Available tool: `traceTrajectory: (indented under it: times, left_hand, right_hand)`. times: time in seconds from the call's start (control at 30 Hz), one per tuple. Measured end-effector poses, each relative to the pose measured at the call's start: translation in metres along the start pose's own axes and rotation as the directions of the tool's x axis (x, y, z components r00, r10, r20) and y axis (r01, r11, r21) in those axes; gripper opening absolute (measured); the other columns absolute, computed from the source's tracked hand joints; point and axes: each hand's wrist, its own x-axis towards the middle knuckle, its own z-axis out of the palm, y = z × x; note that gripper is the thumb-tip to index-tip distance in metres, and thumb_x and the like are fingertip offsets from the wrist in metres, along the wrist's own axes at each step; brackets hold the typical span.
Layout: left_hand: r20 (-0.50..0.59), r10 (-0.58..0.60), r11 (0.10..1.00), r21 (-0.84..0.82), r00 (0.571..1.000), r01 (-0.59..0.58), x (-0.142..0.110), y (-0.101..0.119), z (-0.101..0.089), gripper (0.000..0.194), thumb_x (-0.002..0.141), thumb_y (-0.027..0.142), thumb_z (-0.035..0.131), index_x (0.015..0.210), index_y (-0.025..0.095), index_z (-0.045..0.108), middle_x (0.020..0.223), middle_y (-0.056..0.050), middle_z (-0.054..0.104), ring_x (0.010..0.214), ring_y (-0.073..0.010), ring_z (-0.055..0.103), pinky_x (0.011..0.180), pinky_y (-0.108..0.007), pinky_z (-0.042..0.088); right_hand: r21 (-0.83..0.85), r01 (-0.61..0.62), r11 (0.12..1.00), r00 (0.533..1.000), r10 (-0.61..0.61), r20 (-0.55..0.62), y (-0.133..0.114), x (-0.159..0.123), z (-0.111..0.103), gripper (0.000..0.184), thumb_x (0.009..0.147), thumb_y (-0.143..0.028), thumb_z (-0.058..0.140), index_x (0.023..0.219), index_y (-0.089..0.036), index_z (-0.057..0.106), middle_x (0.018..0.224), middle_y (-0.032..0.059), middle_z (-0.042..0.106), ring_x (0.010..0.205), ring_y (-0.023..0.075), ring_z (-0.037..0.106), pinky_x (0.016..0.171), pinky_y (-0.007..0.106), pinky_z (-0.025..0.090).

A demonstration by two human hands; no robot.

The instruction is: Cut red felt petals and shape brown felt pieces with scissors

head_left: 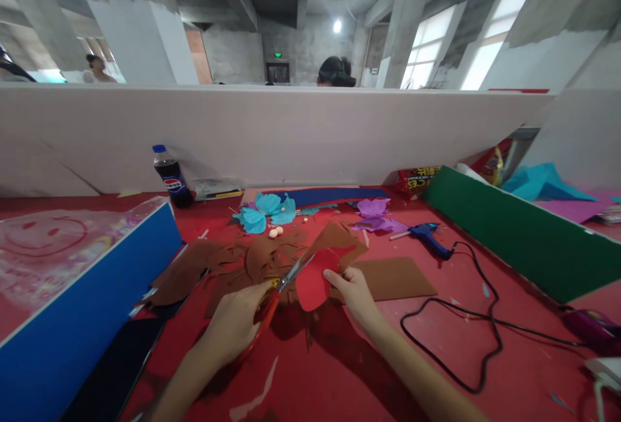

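My left hand (237,322) is closed round the red handles of a pair of scissors (284,283), whose blades point up and right into a sheet of paper. My right hand (352,289) pinches that sheet, a red rounded piece (313,283) joined to a brown folded part (337,241). Both hands are over the red table (339,370), just in front of a heap of brown paper scraps (228,263).
A blue glue gun (429,237) with a black cord (460,318) lies to the right. Blue paper flowers (266,211) and purple ones (373,215) sit behind. A cola bottle (169,176) stands by the white partition. Blue board (82,305) left, green board (519,234) right. Another person's head shows beyond the partition.
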Motion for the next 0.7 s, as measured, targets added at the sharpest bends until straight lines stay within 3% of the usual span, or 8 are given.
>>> traceTrajectory:
  times: [0.17, 0.47, 0.7]
  left_hand:
    - [0.015, 0.017, 1.0, 0.012, 1.0, -0.017, -0.0007, 0.0047, -0.0052, 0.035, 0.075, 0.019, 0.041, 0.106, 0.024, 0.055, 0.1, -0.005, 0.064, 0.096, -0.0198, 0.057, 0.078, -0.025, 0.041]
    - [0.056, -0.039, 0.997, 0.065, 0.998, 0.036, -0.0004, 0.0062, -0.0063, 0.031, 0.076, 0.021, 0.042, 0.104, 0.024, 0.055, 0.094, -0.004, 0.065, 0.092, -0.0192, 0.058, 0.073, -0.024, 0.04]
    - [-0.003, -0.012, 0.994, 0.106, 1.0, 0.012, 0.0015, -0.001, 0.0014, 0.038, 0.073, 0.02, 0.043, 0.11, 0.025, 0.05, 0.103, -0.004, 0.062, 0.097, -0.0201, 0.056, 0.077, -0.027, 0.04]
  right_hand:
    - [0.114, 0.012, 0.993, 1.0, -0.014, 0.021, 0.003, 0.0026, -0.0006, 0.03, 0.065, -0.04, 0.063, 0.069, -0.011, 0.062, 0.066, 0.0049, 0.061, 0.058, 0.0137, 0.052, 0.056, 0.024, 0.04]
    - [0.128, -0.023, 0.991, 0.999, 0.019, 0.033, 0.0005, 0.0022, 0.0005, 0.032, 0.063, -0.043, 0.064, 0.065, -0.012, 0.061, 0.064, 0.0047, 0.061, 0.057, 0.0143, 0.052, 0.055, 0.024, 0.041]
    - [-0.015, -0.011, 1.0, 0.997, 0.012, 0.073, 0.0068, 0.0023, -0.0015, 0.037, 0.065, -0.048, 0.06, 0.067, -0.011, 0.061, 0.055, 0.0029, 0.056, 0.053, 0.0142, 0.051, 0.051, 0.024, 0.039]
